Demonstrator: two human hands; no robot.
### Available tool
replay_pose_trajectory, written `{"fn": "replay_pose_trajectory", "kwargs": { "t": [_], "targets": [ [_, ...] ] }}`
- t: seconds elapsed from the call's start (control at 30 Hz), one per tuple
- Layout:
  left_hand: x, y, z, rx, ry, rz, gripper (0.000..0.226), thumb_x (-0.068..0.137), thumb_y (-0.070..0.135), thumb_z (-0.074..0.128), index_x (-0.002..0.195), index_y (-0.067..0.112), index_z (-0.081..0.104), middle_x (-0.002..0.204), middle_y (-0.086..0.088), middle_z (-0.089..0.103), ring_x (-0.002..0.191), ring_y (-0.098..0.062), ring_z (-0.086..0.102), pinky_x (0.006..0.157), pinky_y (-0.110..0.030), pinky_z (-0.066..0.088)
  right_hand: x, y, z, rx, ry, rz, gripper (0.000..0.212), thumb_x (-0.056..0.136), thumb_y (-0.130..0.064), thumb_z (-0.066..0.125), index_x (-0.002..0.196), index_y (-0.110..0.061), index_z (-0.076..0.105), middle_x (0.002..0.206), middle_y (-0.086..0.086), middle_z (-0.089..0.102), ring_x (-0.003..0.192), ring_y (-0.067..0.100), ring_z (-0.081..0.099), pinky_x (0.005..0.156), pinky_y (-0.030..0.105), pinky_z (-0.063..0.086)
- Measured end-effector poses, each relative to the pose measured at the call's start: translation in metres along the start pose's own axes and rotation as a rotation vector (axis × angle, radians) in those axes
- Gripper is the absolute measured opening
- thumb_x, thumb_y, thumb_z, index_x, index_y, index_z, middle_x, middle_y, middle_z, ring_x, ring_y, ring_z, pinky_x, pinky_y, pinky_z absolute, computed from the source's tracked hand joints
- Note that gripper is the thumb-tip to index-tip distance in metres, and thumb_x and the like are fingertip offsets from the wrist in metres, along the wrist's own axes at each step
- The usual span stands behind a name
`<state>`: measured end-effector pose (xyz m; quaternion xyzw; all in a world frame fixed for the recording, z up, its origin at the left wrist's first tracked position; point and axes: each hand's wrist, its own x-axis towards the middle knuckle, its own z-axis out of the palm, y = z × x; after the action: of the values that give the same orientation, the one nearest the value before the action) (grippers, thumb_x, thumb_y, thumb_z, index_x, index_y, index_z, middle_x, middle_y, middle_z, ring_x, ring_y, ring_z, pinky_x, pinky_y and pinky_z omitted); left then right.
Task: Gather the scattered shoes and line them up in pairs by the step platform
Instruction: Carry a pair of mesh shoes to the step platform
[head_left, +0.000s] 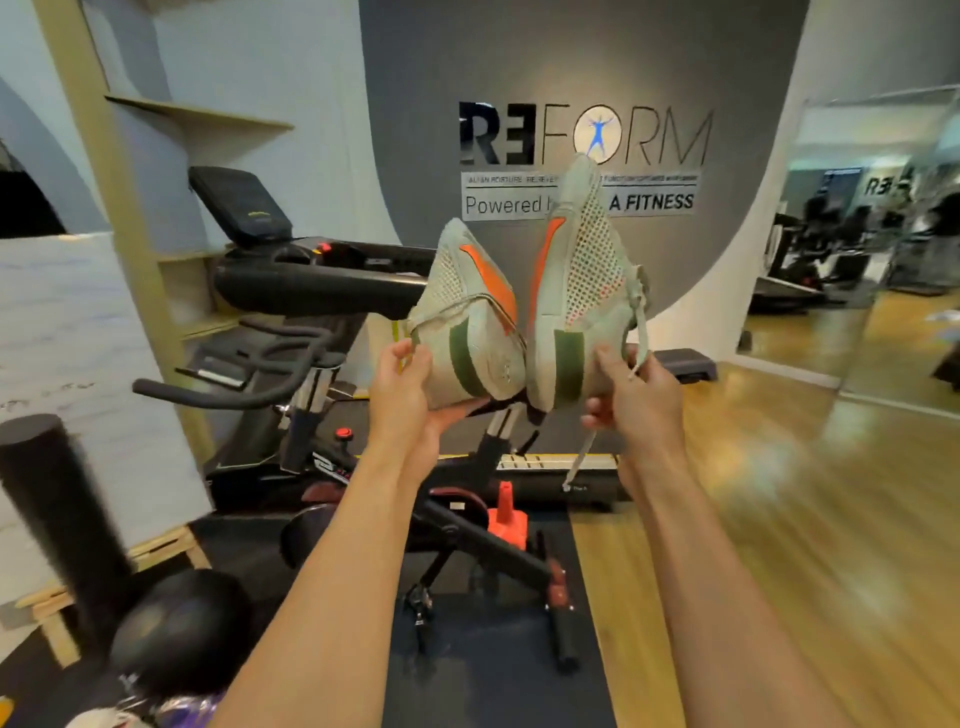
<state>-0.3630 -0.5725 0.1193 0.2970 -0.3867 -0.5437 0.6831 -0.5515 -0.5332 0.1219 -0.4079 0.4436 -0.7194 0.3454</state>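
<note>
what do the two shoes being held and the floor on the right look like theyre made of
Left shoe and right shoe: pale green mesh, probably synthetic textile, matte. Open holes show on the front panels, and there are smoother orange and dark green overlays. Floor: wood or wood-look planks with a glossy finish. Warm brown streaks and light reflections show, but blur leaves the exact material open.

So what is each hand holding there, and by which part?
One pale green sneaker each, toes up. The left hand grips the left sneaker by its heel end; the right hand grips the right sneaker likewise.
</note>
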Motion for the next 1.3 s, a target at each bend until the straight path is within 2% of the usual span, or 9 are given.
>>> {"fn": "replay_pose_trajectory", "kwargs": {
  "t": [0.13, 0.27, 0.4, 0.53, 0.63, 0.83, 0.97, 1.17, 1.3],
  "targets": [
    [-0.023, -0.042, 0.054, -0.352, -0.232, -0.137, 0.02, 0.099, 0.019, 0.046, 0.118, 0.018, 0.05, 0.13, -0.015, 0.055, 0.117, -0.037, 0.055, 0.076, -0.056, 0.052, 0.0, -0.021, -0.084, 0.185, 0.049, 0.054, 0.011, 0.088, -0.032, 0.067, 0.093, -0.022, 0.066, 0.068, -0.001, 0.058, 0.044, 0.01, 0.046, 0.037, 0.02, 0.04],
    [-0.038, -0.076, 0.114, -0.479, -0.27, -0.236, 0.042, 0.087, 0.03, 0.057, 0.127, 0.018, 0.052, 0.126, -0.013, 0.061, 0.112, -0.034, 0.061, 0.074, -0.047, 0.054, 0.004, -0.037, -0.148, 0.298, 0.027, 0.068, 0.009, 0.094, -0.029, 0.056, 0.091, -0.026, 0.064, 0.062, -0.006, 0.054, 0.039, 0.006, 0.038, 0.034, 0.013, 0.03],
    [-0.04, -0.104, 0.168, -0.449, -0.351, -0.284, 0.046, 0.08, 0.044, 0.06, 0.118, 0.018, 0.063, 0.117, -0.009, 0.067, 0.101, -0.026, 0.067, 0.068, -0.041, 0.056, 0.018, -0.049, -0.201, 0.41, 0.034, 0.082, 0.014, 0.087, -0.038, 0.06, 0.097, -0.028, 0.062, 0.066, -0.005, 0.053, 0.043, 0.007, 0.034, 0.035, 0.017, 0.029],
    [-0.029, -0.123, 0.226, -0.35, -0.549, -0.228, 0.086, 0.055, 0.06, 0.079, 0.127, 0.017, 0.057, 0.125, -0.01, 0.063, 0.113, -0.028, 0.061, 0.079, -0.047, 0.056, 0.045, -0.057, -0.246, 0.426, 0.072, 0.044, 0.032, 0.081, -0.042, 0.062, 0.107, -0.025, 0.06, 0.067, -0.005, 0.05, 0.043, 0.006, 0.034, 0.034, 0.018, 0.03],
    [-0.016, -0.133, 0.272, -0.294, -0.607, -0.179, 0.096, 0.04, 0.055, 0.089, 0.12, 0.013, 0.059, 0.119, -0.013, 0.065, 0.109, -0.031, 0.063, 0.076, -0.053, 0.056, 0.071, -0.062, -0.274, 0.35, 0.117, -0.015, 0.021, 0.091, -0.038, 0.056, 0.104, -0.023, 0.057, 0.066, -0.004, 0.048, 0.042, 0.007, 0.034, 0.034, 0.018, 0.029],
    [0.041, -0.171, 0.352, -0.23, -0.762, -0.154, 0.073, 0.062, 0.031, 0.087, 0.123, 0.01, 0.054, 0.112, -0.011, 0.067, 0.104, -0.027, 0.065, 0.075, -0.044, 0.056, 0.137, -0.076, -0.32, 0.204, 0.186, -0.136, 0.013, 0.085, -0.035, 0.061, 0.092, -0.023, 0.06, 0.065, -0.003, 0.05, 0.044, 0.007, 0.037, 0.039, 0.019, 0.03],
    [0.081, -0.203, 0.4, 0.007, -0.865, -0.041, 0.038, 0.076, 0.02, 0.073, 0.111, 0.023, 0.06, 0.106, -0.006, 0.068, 0.099, -0.028, 0.065, 0.088, -0.062, 0.045, 0.177, -0.083, -0.36, 0.094, 0.198, -0.169, 0.019, 0.085, -0.019, 0.065, 0.103, -0.017, 0.059, 0.068, -0.003, 0.055, 0.049, 0.007, 0.041, 0.042, 0.019, 0.037],
    [0.111, -0.288, 0.475, 0.65, -0.84, 0.426, 0.029, 0.081, 0.026, 0.07, 0.105, 0.01, 0.061, 0.098, -0.004, 0.068, 0.092, -0.023, 0.064, 0.079, -0.038, 0.052, 0.226, -0.07, -0.427, -0.469, 0.388, -0.165, 0.031, 0.084, -0.011, 0.071, 0.111, -0.007, 0.057, 0.066, -0.004, 0.062, 0.055, 0.012, 0.054, 0.048, 0.026, 0.048],
    [0.111, -0.36, 0.529, 1.093, -0.759, 0.742, 0.02, 0.084, 0.026, 0.061, 0.087, 0.018, 0.043, 0.086, -0.008, 0.063, 0.087, -0.036, 0.06, 0.073, -0.04, 0.038, 0.277, -0.046, -0.478, -1.213, 0.525, -0.076, 0.027, 0.083, -0.026, 0.071, 0.105, -0.016, 0.057, 0.082, 0.003, 0.066, 0.073, 0.024, 0.064, 0.069, 0.045, 0.054]
  ]
}}
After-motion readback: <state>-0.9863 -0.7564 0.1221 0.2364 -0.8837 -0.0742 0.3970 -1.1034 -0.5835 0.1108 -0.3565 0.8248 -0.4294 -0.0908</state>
